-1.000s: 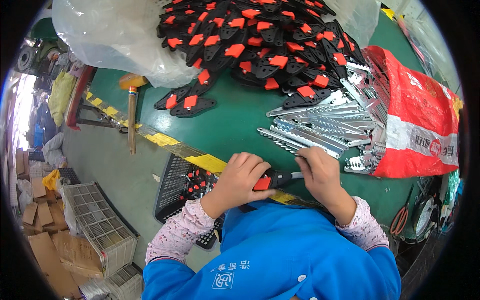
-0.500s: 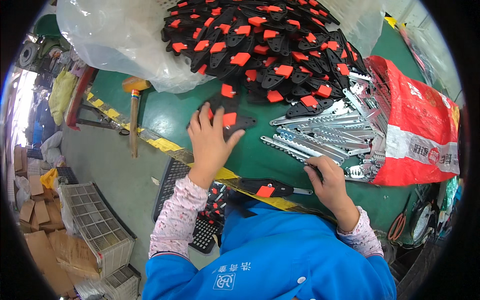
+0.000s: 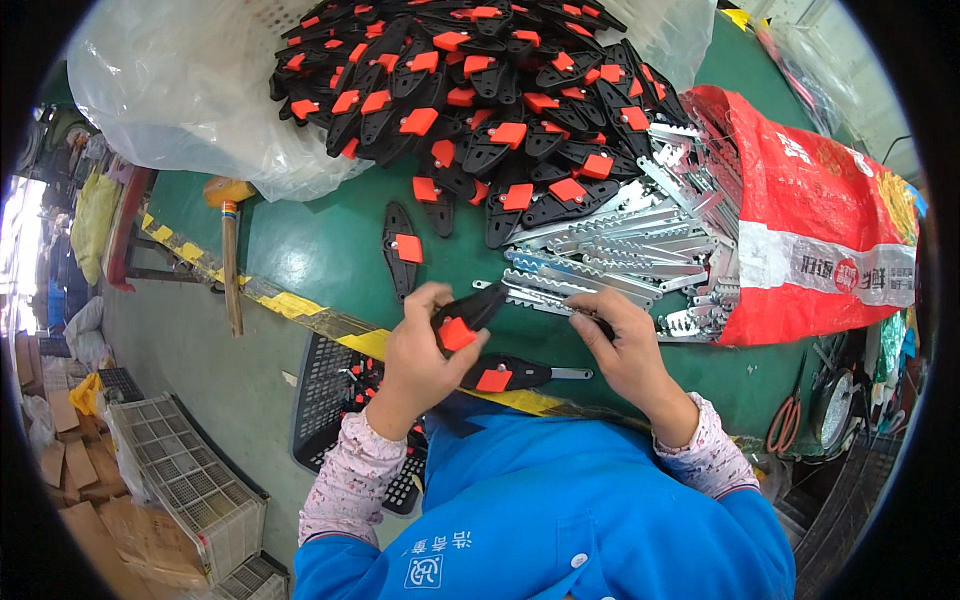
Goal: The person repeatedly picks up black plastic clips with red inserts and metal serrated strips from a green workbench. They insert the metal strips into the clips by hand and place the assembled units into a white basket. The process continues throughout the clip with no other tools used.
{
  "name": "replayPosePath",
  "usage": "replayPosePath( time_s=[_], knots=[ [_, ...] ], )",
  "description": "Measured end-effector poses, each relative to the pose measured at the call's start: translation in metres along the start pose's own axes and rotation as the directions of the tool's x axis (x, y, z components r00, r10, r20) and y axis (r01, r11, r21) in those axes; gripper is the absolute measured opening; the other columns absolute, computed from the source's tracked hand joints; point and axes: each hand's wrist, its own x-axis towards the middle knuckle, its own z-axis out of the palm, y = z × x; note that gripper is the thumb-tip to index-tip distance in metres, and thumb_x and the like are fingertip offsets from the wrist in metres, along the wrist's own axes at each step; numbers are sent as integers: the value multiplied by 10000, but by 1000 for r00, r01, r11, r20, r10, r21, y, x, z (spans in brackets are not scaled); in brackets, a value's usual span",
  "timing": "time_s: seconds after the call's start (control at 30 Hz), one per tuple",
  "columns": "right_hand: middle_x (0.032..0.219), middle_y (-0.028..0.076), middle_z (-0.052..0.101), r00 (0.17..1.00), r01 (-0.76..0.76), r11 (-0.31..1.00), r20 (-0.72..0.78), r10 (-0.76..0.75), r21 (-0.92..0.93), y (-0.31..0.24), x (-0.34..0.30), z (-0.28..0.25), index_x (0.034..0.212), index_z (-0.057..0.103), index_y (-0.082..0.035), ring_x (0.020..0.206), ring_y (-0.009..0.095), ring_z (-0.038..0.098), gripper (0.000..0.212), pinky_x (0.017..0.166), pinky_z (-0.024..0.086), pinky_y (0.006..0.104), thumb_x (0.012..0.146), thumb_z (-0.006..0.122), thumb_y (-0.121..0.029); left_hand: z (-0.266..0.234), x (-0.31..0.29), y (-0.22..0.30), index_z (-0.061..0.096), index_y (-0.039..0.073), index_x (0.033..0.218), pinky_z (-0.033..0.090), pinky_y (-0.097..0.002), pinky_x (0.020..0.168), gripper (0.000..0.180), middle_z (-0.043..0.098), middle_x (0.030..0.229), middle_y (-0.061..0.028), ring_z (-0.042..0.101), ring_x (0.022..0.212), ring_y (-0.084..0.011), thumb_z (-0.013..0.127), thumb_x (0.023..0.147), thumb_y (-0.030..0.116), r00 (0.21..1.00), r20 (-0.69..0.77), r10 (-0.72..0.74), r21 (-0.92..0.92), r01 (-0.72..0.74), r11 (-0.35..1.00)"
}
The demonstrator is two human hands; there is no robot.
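My left hand [image 3: 418, 350] is closed around a black plastic piece with a red tab [image 3: 472, 316], raised over the near side of the table. To its right, my right hand [image 3: 628, 350] pinches the end of a toothed metal strip [image 3: 540, 297] beside the strip pile; its far end overlaps other strips. Between my hands, a similar black piece [image 3: 522, 374] lies along the table's front edge, a metal strip sticking out of its right end. Another black piece with a red tab [image 3: 398, 262] lies alone beyond my left hand.
A large heap of black pieces [image 3: 490, 85] spills from a clear plastic bag [image 3: 200, 110]. Metal strips [image 3: 640, 240] fan out from a red sack [image 3: 790, 190] at right. A mallet [image 3: 231, 250] lies at left; scissors [image 3: 785, 424] are at far right. Below stands a dark crate [image 3: 322, 385].
My left hand has drawn a black piece nearer and lifted it, while another now lies separately on the table. My right hand has taken hold of a metal strip. The view has shifted slightly.
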Motion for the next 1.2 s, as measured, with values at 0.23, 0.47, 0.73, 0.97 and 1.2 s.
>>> replayPosePath(
  time_s=[0.23, 0.47, 0.73, 0.97, 1.2],
  knots=[
    [958, 106, 692, 993, -88, 971, 95, 68, 221, -5, -5, 14, 1214, 709, -9, 857, 204, 671, 237, 766, 537, 347, 1005, 727, -120, -1, -2, 29, 400, 31, 1553, 401, -450, 1174, 581, 493, 1516, -193, 484, 1416, -315, 604, 1049, 235, 967, 113, -226, -864, 208, 459],
    [874, 52, 684, 901, -430, 722, 311, 303, 543, -22, 6, 29, 1168, 702, 48, 799, 81, 584, 317, 723, 508, 294, 1022, 752, -228, 5, -7, 38, 337, 78, 1605, 338, -552, 1264, 824, 362, 1666, -210, 363, 1551, -390, 796, 923, 138, 990, 40, -132, -811, 109, 574],
    [895, 195, 711, 996, -85, 977, 21, 83, 196, -23, 9, 23, 1056, 699, 1, 814, 351, 706, 179, 758, 556, 394, 1010, 721, -170, -16, 5, 29, 641, 20, 1356, 503, -479, 965, 671, 688, 1201, -174, 649, 1102, -394, 891, 743, 132, 949, 223, 223, 319, -287, 903],
    [829, 135, 671, 996, 9, 1000, 86, -10, 9, 0, 1, -8, 1032, 708, 7, 684, 223, 612, 95, 644, 499, 347, 993, 720, -79, -26, 4, 14, 625, 26, 1340, 507, -475, 922, 630, 671, 1198, -174, 629, 1048, -400, 883, 771, 109, 973, 131, 188, 315, -220, 923],
    [909, 132, 720, 985, 136, 981, 127, -119, -139, -1, 0, -10, 977, 714, -61, 809, 363, 704, 113, 702, 567, 452, 946, 753, -162, -29, 8, 21, 637, 28, 1351, 510, -461, 936, 651, 680, 1235, -172, 640, 1092, -387, 879, 750, 91, 952, 231, 200, 439, -286, 852]
  ],
)
